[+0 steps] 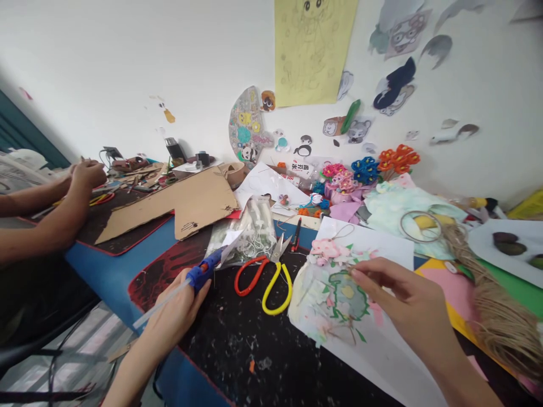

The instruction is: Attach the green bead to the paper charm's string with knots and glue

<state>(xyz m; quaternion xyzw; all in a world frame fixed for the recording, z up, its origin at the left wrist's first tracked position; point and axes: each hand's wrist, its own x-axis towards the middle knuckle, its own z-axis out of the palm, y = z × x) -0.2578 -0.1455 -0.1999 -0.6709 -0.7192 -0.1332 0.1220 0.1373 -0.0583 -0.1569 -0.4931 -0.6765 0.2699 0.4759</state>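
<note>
My left hand [180, 305] is wrapped round a blue hot glue gun [202, 275], a clear glue stick poking out of its back end. Over a paper collage [348, 297] with pink flowers, green leaves and a grey-green shape outlined in green, my right hand [401, 299] has thumb and forefinger pinched together at the upper right of that shape. Whatever sits between those fingertips is too small to make out. Under the collage lies a white sheet of paper [394, 362]. Scissors with one red and one yellow handle [278, 282] lie between my hands.
Ahead lie a clear plastic bag [254, 226], a pen [296, 234] and cut cardboard [203, 198]. Crocheted flowers [365, 169] stand at the back. To the right is a bundle of twine [500, 305]. At left, another person's hands [87, 172] are over the table.
</note>
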